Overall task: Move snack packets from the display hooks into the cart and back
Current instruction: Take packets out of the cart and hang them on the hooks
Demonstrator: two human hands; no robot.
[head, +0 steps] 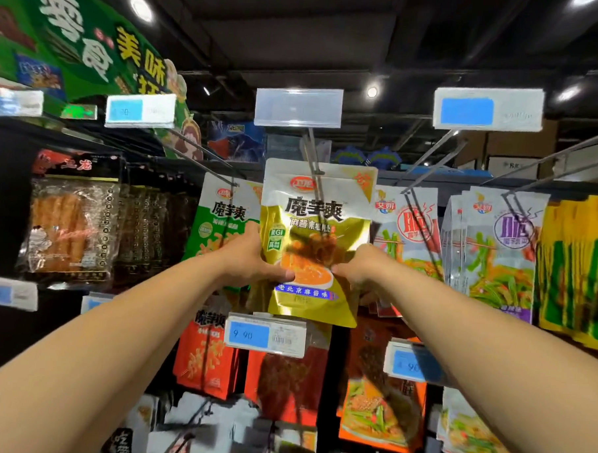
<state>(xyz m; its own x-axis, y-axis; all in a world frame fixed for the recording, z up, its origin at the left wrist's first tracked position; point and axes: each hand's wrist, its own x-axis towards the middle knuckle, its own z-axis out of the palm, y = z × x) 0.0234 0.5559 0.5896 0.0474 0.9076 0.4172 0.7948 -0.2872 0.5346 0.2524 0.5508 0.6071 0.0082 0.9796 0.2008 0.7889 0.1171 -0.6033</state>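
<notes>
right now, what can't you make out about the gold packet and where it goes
Cart: nowhere in the head view.
Gold packet hang hole: blurred at the hook, head view; on or off, cannot tell.
Left hand and right hand: fingers hidden behind the packet, head view.
Price tag above: washed out by glare, head view.

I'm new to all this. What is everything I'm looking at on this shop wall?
gold packet: one, gold and white, centre, at the hook.
green packet: one showing, green and white, just left of it.
dark packets: a row, black, far left.
bean packets: several, white with green beans, right.
yellow packets: several, yellow and green, far right.
orange packets: several, orange-red, lower row.
price tags: several, blue and white, on hook ends.
sign: one, green, upper left.
left hand: one, grips the gold packet's left edge.
right hand: one, grips its right edge.
</notes>
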